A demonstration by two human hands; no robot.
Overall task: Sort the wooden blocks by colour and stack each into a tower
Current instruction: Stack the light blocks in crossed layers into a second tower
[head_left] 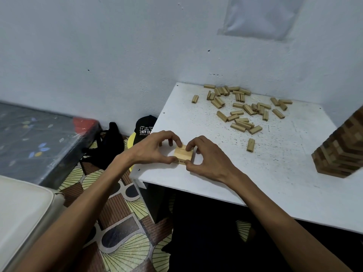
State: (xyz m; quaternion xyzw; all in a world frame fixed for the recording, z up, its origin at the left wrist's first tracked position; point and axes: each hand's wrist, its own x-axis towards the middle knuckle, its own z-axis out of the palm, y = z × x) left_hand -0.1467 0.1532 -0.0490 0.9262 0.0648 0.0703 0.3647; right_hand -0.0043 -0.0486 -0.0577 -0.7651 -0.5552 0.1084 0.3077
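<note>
A small square stack of light wooden blocks [183, 155] sits near the front left of the white table [245, 173]. My left hand [157, 148] pinches its left side with thumb and fingers. My right hand [204, 156] pinches its right side, a fingertip on top and the thumb at the front. Several loose light blocks [242, 108] lie scattered at the back of the table. One single block [250, 145] lies apart, nearer to me. A tall tower of darker brown blocks [341, 150] stands at the right edge, partly cut off by the frame.
The table stands in a wall corner. Left of it on the patterned floor lie a black cap [145, 127], a black bag [106, 148] and a yellow object [131, 139]. A dark mattress [39, 142] and a cream cushion [23, 213] fill the left side.
</note>
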